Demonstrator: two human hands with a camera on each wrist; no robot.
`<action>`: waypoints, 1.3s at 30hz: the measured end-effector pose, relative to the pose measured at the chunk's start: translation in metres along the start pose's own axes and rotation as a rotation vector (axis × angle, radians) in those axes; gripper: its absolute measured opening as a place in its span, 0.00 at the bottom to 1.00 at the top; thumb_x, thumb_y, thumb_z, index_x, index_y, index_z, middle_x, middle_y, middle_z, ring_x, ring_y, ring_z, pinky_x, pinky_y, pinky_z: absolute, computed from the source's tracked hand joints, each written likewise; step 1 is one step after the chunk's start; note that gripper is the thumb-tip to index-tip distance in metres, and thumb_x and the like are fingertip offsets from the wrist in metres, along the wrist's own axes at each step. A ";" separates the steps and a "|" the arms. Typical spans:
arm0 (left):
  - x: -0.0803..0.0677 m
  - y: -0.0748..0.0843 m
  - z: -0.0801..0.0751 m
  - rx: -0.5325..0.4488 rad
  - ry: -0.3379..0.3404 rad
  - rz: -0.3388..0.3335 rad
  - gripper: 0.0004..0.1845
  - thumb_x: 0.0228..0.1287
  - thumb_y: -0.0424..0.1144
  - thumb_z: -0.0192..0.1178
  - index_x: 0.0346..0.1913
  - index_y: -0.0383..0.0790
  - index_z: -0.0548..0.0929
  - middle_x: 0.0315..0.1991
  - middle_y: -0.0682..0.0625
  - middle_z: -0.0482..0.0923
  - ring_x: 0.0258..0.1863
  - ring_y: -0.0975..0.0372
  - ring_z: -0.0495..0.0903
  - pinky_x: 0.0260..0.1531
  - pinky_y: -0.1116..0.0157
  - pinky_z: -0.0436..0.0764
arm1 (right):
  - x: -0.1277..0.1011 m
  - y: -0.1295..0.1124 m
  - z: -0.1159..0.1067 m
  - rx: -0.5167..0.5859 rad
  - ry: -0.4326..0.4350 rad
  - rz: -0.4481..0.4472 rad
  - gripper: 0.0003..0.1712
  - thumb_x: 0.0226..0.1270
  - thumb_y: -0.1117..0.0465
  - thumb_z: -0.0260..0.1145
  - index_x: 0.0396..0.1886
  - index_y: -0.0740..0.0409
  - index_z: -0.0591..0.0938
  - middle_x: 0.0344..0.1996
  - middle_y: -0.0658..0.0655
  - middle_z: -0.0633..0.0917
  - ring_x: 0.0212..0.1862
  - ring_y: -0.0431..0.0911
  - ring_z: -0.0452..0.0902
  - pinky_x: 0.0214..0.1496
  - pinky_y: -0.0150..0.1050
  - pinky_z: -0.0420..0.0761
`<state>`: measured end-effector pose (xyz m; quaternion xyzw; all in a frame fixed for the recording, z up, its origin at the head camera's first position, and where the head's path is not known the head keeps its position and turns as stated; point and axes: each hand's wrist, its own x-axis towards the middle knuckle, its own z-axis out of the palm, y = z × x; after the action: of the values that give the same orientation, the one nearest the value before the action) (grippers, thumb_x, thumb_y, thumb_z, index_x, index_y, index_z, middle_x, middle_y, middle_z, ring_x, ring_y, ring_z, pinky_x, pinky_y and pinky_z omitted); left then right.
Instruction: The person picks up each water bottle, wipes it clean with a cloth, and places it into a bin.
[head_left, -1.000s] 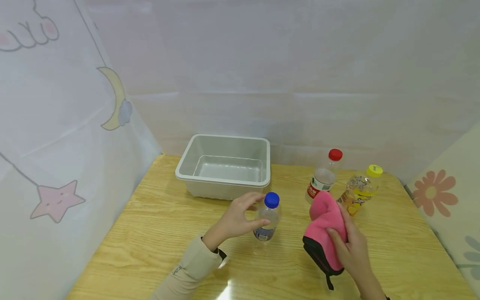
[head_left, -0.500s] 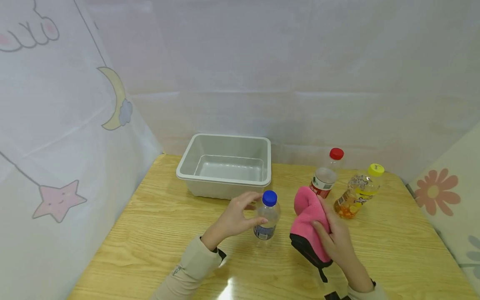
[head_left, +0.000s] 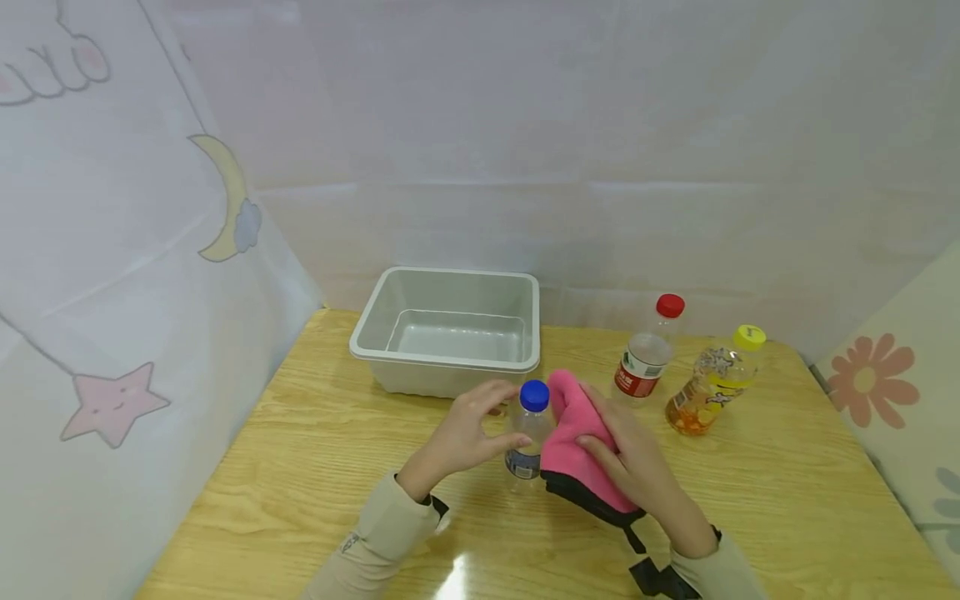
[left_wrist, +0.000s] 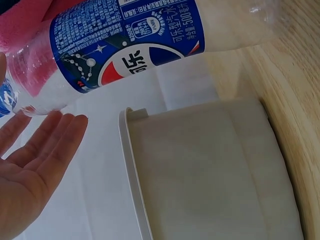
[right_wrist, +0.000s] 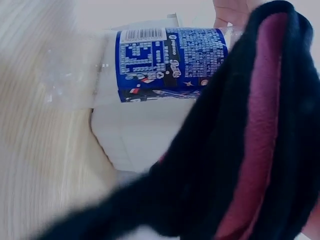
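Bottle [head_left: 522,461] in the head view stands upright at lower centre on the counter [head_left: 300,467], blue cap [head_left: 534,396] uppermost; the left hand [head_left: 471,429] curves around it, fingers loosely parted, while the right hand [head_left: 630,458] grips a pink cloth [head_left: 581,437] against or just beside it. A push from the cloth could tip it, the left hand seeming slack. In the left wrist view its long axis crosses the top, cap leftward; finger contact is unclear. In the right wrist view its base points left, neck behind the cloth.
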<state>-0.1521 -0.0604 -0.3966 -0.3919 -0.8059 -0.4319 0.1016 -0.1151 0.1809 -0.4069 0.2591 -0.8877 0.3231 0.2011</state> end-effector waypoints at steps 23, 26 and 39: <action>0.001 -0.001 0.000 -0.046 0.001 0.008 0.28 0.47 0.37 0.70 0.52 0.32 0.75 0.45 0.44 0.77 0.38 0.58 0.78 0.37 0.73 0.79 | 0.002 0.009 0.011 0.093 -0.066 -0.127 0.36 0.56 0.52 0.67 0.62 0.62 0.69 0.30 0.45 0.72 0.27 0.33 0.61 0.23 0.25 0.63; 0.001 -0.001 0.000 -0.063 0.001 0.000 0.28 0.46 0.36 0.70 0.52 0.31 0.75 0.45 0.43 0.77 0.39 0.57 0.78 0.37 0.73 0.79 | -0.001 0.014 0.019 0.137 -0.034 -0.148 0.38 0.56 0.50 0.66 0.63 0.63 0.67 0.32 0.48 0.75 0.29 0.34 0.62 0.24 0.25 0.64; -0.001 0.000 0.000 -0.105 -0.009 -0.039 0.26 0.50 0.36 0.68 0.53 0.31 0.75 0.46 0.42 0.76 0.42 0.56 0.77 0.36 0.63 0.82 | -0.011 0.031 0.046 0.190 -0.050 -0.109 0.38 0.45 0.63 0.73 0.59 0.64 0.71 0.45 0.60 0.80 0.43 0.46 0.77 0.36 0.37 0.78</action>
<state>-0.1514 -0.0611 -0.3966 -0.3831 -0.7899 -0.4738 0.0687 -0.1332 0.1737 -0.4593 0.3327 -0.8425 0.3879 0.1707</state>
